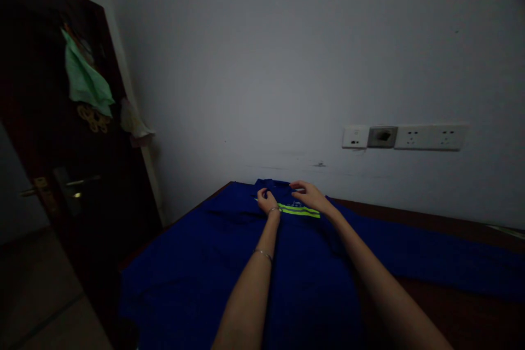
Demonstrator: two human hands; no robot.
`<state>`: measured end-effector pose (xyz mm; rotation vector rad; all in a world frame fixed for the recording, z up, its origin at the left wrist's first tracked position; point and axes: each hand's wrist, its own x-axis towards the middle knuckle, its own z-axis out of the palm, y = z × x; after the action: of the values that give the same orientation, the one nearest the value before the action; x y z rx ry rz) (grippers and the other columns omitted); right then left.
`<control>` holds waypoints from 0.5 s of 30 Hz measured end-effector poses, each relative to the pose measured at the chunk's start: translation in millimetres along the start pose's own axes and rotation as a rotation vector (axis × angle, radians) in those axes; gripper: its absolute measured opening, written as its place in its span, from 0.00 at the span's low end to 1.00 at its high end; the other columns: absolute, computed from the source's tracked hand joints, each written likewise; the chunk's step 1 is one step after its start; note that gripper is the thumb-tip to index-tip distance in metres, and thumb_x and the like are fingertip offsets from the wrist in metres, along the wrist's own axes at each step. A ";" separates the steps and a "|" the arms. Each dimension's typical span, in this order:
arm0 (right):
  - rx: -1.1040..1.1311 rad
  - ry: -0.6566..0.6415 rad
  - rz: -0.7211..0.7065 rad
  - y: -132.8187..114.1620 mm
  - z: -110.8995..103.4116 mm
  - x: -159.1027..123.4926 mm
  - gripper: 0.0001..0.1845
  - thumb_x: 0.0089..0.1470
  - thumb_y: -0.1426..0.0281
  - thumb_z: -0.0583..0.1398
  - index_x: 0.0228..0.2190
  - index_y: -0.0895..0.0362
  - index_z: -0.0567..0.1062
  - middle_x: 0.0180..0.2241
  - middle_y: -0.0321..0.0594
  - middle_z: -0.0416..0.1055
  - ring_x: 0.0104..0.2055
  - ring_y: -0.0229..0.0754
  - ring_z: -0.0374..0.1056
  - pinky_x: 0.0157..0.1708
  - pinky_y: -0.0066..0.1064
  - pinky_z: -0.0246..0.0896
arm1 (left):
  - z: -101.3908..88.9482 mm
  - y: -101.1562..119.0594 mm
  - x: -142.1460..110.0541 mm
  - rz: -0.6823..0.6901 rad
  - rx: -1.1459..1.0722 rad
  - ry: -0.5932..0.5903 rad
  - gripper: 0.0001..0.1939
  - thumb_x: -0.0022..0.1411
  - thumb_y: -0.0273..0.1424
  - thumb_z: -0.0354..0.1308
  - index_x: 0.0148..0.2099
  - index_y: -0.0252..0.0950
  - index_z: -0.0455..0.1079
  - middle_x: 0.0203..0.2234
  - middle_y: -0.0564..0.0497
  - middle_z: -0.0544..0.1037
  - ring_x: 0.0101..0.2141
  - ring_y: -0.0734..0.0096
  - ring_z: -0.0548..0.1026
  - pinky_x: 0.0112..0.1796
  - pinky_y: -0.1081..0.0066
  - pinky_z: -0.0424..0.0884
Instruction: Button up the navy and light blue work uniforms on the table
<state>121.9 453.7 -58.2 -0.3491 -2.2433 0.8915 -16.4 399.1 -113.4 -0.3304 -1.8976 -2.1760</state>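
A blue work jacket [197, 251] lies spread on a dark table, its collar toward the wall and one sleeve stretched out to the right. A yellow-green reflective strip [298, 210] crosses its chest. My left hand [267, 201] is closed, fingers curled on the jacket front just below the collar. Close to the collar's right side is my right hand [310, 196], its thumb and fingers apart with nothing visible between them. Two thin bracelets circle my left wrist and forearm. Dim light hides the fine folds of the cloth.
The dark table [443, 306] meets a pale wall [246, 65] at its far edge. Sockets and a switch panel [429, 137] are set in the wall at right. On the left, a dark door [102, 191] stands open, with a green cloth [87, 79] hanging on it.
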 end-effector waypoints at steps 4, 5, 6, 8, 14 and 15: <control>0.005 -0.045 -0.039 1.5 9.1 2.9 0.16 0.42 0.79 0.55 0.37 0.61 0.72 0.35 0.43 0.72 0.36 0.37 0.68 0.38 0.29 0.63 | 4.0 -21.8 -15.5 0.021 -0.084 -0.101 0.09 0.47 0.20 0.48 0.29 0.33 0.68 0.26 0.50 0.74 0.32 0.72 0.73 0.37 0.74 0.67; -0.001 -0.059 -0.049 1.9 10.1 3.8 0.16 0.42 0.80 0.55 0.36 0.61 0.72 0.34 0.42 0.72 0.35 0.37 0.68 0.37 0.29 0.63 | 3.6 -24.3 -14.9 0.026 -0.085 -0.132 0.09 0.47 0.20 0.48 0.28 0.33 0.68 0.25 0.50 0.74 0.31 0.72 0.73 0.36 0.74 0.67; -0.009 -0.068 -0.059 2.5 11.0 4.8 0.16 0.42 0.80 0.55 0.36 0.61 0.72 0.33 0.42 0.72 0.34 0.37 0.68 0.36 0.29 0.63 | 3.0 -25.5 -13.4 0.035 -0.076 -0.178 0.09 0.47 0.20 0.48 0.27 0.33 0.68 0.25 0.51 0.74 0.31 0.73 0.72 0.36 0.75 0.67; -0.028 -0.064 -0.077 4.5 12.4 6.8 0.16 0.42 0.81 0.55 0.35 0.61 0.73 0.32 0.41 0.73 0.33 0.37 0.68 0.36 0.30 0.63 | 2.0 -23.8 -8.9 0.058 -0.018 -0.303 0.09 0.48 0.20 0.48 0.28 0.33 0.69 0.25 0.52 0.74 0.30 0.74 0.72 0.35 0.75 0.67; -0.038 -0.091 -0.113 15.5 13.2 9.2 0.18 0.40 0.82 0.54 0.35 0.59 0.73 0.34 0.40 0.73 0.33 0.37 0.67 0.38 0.31 0.62 | 3.3 -2.4 3.2 0.172 0.225 -0.721 0.09 0.50 0.24 0.50 0.27 0.32 0.72 0.23 0.52 0.75 0.30 0.71 0.71 0.33 0.74 0.65; -0.041 -0.103 -0.122 17.0 11.9 9.2 0.17 0.40 0.82 0.54 0.34 0.59 0.73 0.34 0.40 0.73 0.34 0.37 0.67 0.38 0.32 0.62 | 3.5 1.4 5.3 0.199 0.233 -0.764 0.09 0.50 0.24 0.50 0.26 0.31 0.72 0.23 0.52 0.75 0.30 0.71 0.71 0.33 0.74 0.65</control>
<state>107.0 464.5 -71.6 -0.1863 -2.3527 0.8170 -20.9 402.3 -109.9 -1.3911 -2.3059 -1.7987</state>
